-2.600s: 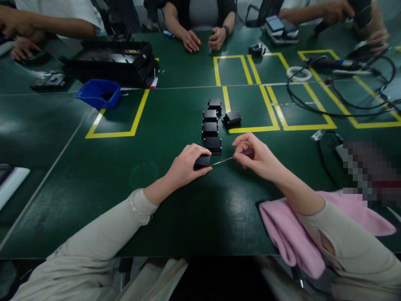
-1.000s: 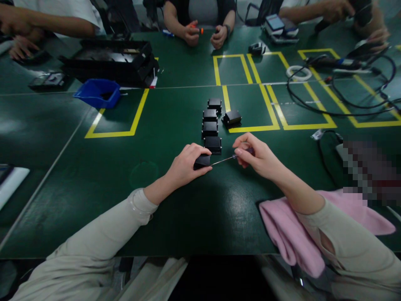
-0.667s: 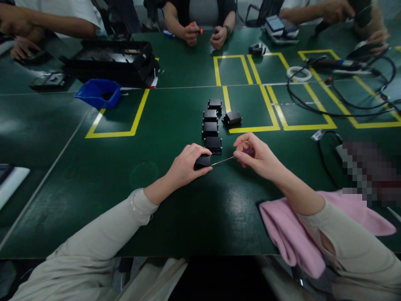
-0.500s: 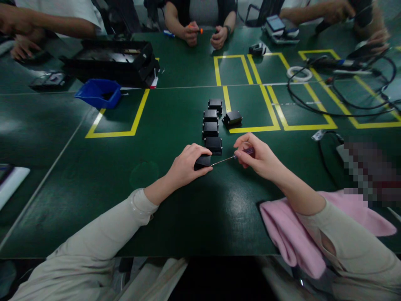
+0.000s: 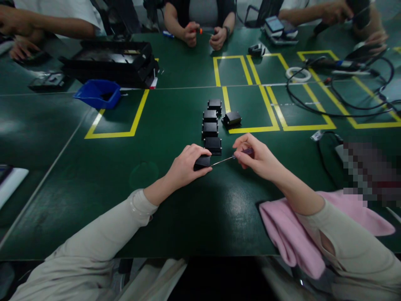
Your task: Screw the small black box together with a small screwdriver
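My left hand [image 5: 189, 164] is closed around a small black box [image 5: 203, 162], thumb on the near side and fingers on the far side, pressing it on the green table. In my right hand [image 5: 255, 155] is a screwdriver [image 5: 223, 160], gripped by its dark purple handle. Its thin metal shaft points left, and the tip meets the right end of the held box by my left thumb. Just beyond, similar black boxes stand in a column, the nearest black box [image 5: 213, 145] close to my left fingertips. One more black box [image 5: 232, 119] sits to the right of that column.
A blue bin [image 5: 99, 93] and black stacked trays [image 5: 109, 62] stand at the far left. A pink cloth [image 5: 290, 234] hangs over the front edge under my right forearm. Black cables [image 5: 313, 109] lie at the right. Across the table, other people's hands [image 5: 205, 36] are at work.
Both hands, the box and the screwdriver stay in nearly the same place. The whole view has shifted very slightly.
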A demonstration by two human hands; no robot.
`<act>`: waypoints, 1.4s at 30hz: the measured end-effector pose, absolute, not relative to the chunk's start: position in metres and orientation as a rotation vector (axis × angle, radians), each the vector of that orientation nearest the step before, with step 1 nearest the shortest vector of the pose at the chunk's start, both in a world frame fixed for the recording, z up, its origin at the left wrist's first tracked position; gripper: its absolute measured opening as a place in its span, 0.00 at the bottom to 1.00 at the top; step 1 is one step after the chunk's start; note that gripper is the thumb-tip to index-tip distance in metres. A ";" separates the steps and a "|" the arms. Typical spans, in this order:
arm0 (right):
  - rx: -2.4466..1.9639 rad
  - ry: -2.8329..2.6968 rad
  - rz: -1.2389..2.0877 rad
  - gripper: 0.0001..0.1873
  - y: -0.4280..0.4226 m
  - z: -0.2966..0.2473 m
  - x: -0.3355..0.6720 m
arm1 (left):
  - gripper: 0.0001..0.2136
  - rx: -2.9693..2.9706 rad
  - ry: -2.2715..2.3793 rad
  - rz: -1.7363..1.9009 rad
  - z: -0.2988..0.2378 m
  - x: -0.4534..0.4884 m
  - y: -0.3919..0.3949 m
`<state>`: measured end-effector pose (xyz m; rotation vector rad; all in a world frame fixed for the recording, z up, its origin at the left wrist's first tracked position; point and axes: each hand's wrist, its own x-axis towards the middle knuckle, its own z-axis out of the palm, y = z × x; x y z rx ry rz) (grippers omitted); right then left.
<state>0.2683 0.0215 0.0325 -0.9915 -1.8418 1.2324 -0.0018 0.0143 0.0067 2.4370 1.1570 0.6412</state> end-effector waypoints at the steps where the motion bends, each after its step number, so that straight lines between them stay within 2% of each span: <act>1: -0.997 -1.832 1.257 0.06 0.021 0.032 0.268 | 0.16 2.441 1.153 0.644 0.007 -0.002 0.014; 7: -0.968 -1.858 1.205 0.09 0.021 0.032 0.268 | 0.16 2.441 1.161 0.624 0.008 -0.002 0.015; 16: -0.956 -1.852 1.212 0.05 0.022 0.031 0.268 | 0.16 2.436 1.152 0.645 0.006 -0.001 0.015; 26: -0.972 -1.786 1.124 0.09 0.019 0.033 0.266 | 0.16 2.376 1.067 0.629 0.005 0.009 0.013; 30: -0.974 -1.772 1.090 0.06 0.018 0.033 0.266 | 0.16 2.360 1.039 0.614 0.003 0.009 0.013; 36: -0.991 -1.944 0.878 0.06 0.011 0.048 0.260 | 0.21 2.327 1.031 0.538 0.005 0.002 0.012; 42: -1.122 -2.211 0.730 0.04 0.009 0.076 0.240 | 0.19 2.393 1.046 0.511 0.004 -0.004 0.014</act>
